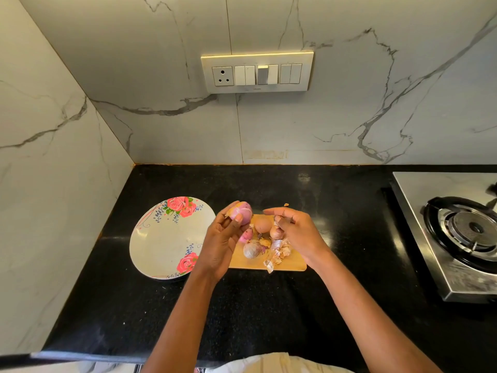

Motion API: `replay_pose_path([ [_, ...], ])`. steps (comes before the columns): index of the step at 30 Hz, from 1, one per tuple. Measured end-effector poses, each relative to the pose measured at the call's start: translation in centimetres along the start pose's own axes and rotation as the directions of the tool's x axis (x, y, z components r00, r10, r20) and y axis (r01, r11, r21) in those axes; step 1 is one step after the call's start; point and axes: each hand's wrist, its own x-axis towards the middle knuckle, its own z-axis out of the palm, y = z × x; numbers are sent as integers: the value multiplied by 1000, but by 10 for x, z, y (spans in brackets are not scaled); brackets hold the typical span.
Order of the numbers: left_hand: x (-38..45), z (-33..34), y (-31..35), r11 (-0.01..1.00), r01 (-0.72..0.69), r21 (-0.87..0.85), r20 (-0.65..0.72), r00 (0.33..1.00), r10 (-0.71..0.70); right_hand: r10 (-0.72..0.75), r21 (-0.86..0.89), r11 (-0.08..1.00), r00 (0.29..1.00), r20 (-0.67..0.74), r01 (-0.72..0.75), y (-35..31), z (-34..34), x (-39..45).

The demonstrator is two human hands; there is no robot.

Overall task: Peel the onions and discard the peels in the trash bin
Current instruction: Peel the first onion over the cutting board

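Black countertop bears floral plate, cutting board (wooden) and stove.

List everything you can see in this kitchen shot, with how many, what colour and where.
Peeled onion: one, pinkish purple, held above the board's left end.
Onions on the board: about four, brown, purple-grey, pink and tan, clustered mid-board.
Loose peels: a pile, pale tan, on the board's near right part.
Cutting board: one, light wood, on the counter centre.
Plate: one, white with red roses, left of the board.
Counter: black, speckled.
Gas stove: one, steel with black burner, far right.
Switch panel: one, cream, on the marble wall.
Left hand: holds the peeled onion.
Right hand: pinches a peel scrap over the board.
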Motion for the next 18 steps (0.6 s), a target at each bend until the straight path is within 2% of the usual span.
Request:
replay_pose_path([
  [4,0,-6,3,984,-51,169,3,999,52,-94,-313,947,995,-33,79,12,-12,1],
  [8,3,-2,-4,936,-101,339,43,995,91,-167,-539,830,986,9,145,15,-5,5],
  [11,3,4,-7,903,-127,410,35,992,124,-250,-533,824,968,-37,193,9,-3,1],
  [15,4,5,-4,868,-158,470,20,985,169,-382,-366,863,924,-23,348,-8,0,-6],
  [18,3,5,-3,852,-176,493,16,981,193,-462,-415,808,887,-4,418,-10,4,-7],
])
